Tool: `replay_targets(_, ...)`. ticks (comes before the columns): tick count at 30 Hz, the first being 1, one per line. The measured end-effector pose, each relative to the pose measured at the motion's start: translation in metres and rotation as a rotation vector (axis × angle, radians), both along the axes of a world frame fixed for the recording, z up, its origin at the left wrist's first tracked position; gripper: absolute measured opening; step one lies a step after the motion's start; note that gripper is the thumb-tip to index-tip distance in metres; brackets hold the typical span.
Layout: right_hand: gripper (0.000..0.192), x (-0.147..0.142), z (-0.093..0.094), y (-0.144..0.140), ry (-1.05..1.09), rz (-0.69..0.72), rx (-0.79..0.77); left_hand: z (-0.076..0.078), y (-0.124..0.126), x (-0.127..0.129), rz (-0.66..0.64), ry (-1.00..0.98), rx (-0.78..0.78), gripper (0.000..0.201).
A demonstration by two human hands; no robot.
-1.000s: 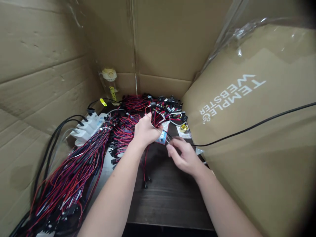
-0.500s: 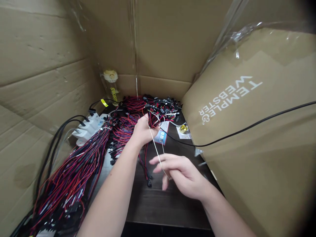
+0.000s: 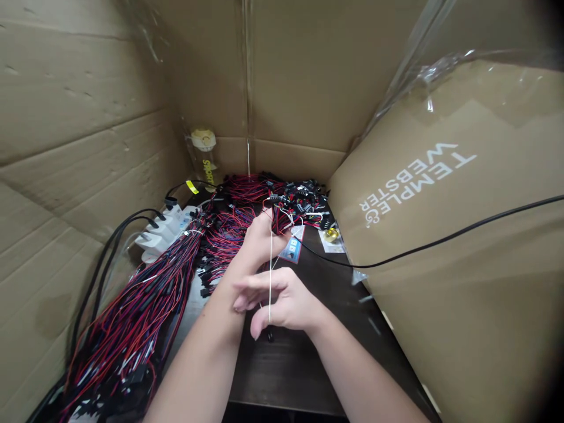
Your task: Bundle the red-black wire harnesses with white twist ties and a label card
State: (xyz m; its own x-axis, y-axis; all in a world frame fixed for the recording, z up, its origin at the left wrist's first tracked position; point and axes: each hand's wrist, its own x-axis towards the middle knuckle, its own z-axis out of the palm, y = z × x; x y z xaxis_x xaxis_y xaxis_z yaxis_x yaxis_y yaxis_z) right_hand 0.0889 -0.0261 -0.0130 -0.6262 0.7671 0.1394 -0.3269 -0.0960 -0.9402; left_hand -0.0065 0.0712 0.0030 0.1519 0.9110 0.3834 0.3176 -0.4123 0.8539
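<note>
My left hand (image 3: 262,238) is wrapped round a bundle of red and black wires (image 3: 278,218), whose black connectors poke out beyond the fingers. A thin, pale rubber band (image 3: 270,264) stretches taut from this bundle back to my right hand (image 3: 282,298). The band is hooked on my right hand near the thumb, and the other fingers reach left across my left forearm. Behind the bundle lies a heap of similar wires with black connectors (image 3: 304,191). The wire ends below my left hand are mostly hidden by my right hand.
On the left lie a large tied wire bundle (image 3: 141,305) and a white power strip (image 3: 164,230) with plugs. Cardboard walls (image 3: 396,247) enclose the dark table (image 3: 286,376). A black cable (image 3: 423,247) crosses from the right. A yellow tape roll (image 3: 331,235) sits near the right wall.
My right hand has moved left and turned, its fingers now across my left forearm, swinging the stretched rubber band more upright. My left hand keeps its hold on the wires.
</note>
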Motion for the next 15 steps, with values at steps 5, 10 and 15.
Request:
replay_targets(5,0.099,0.013,-0.003,-0.017,0.272,0.002,-0.043,0.012,0.001,-0.006,-0.062,-0.104,-0.05,0.006)
replay_targets(10,0.103,0.036,0.003,-0.031,0.532,-0.276,-0.259,0.02,0.002,-0.01,-0.169,-0.183,-0.044,0.008)
replay_targets(15,0.092,0.036,-0.003,-0.015,0.612,-0.369,-0.342,0.019,-0.002,-0.018,-0.241,-0.213,-0.169,0.015)
